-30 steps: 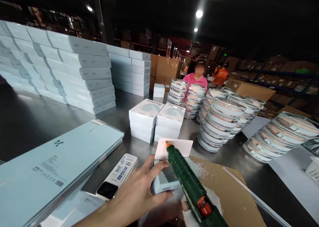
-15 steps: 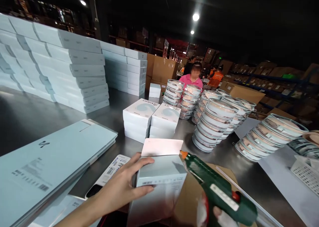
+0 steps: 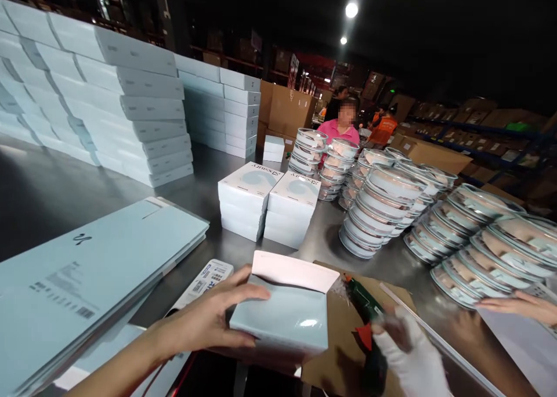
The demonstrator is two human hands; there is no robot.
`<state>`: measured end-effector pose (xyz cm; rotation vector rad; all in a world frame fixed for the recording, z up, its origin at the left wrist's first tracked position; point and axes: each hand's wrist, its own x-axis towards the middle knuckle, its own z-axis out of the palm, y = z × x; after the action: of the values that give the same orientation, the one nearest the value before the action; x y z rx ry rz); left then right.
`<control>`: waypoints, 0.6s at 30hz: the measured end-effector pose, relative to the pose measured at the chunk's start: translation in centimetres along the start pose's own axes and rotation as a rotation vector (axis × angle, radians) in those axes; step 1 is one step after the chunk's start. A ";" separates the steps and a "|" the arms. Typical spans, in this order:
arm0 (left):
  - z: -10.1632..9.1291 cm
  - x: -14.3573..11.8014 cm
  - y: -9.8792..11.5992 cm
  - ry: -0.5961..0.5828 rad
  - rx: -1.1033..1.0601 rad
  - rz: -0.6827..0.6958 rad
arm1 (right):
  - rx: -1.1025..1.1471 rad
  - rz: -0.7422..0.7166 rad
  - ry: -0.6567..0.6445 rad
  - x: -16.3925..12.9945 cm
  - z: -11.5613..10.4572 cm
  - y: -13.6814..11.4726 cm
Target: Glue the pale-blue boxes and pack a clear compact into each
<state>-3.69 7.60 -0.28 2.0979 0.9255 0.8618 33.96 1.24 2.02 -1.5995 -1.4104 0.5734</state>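
Our left hand (image 3: 204, 324) clasps the pale box (image 3: 282, 313) by its near-left edge, thumb below and fingers on top, holding it just above the bench (image 3: 52, 194) with its white flap (image 3: 293, 269) open away from us. Half a second ago the glue gun (image 3: 363, 301) pointed at the box; now it has dropped to the cardboard sheet (image 3: 343, 339), our right hand (image 3: 409, 356), wrapped in white, still clenched on its handle. We judge the gluing done and the flap ready to close
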 end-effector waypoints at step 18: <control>0.2 0.4 0.6 0.155 -0.258 0.197 | -0.144 -0.842 -0.335 0.1 6.9 -3.2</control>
<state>-3.19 7.56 0.17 1.9397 0.6503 1.1926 26.67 3.40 1.42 -0.8810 -2.2251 0.2323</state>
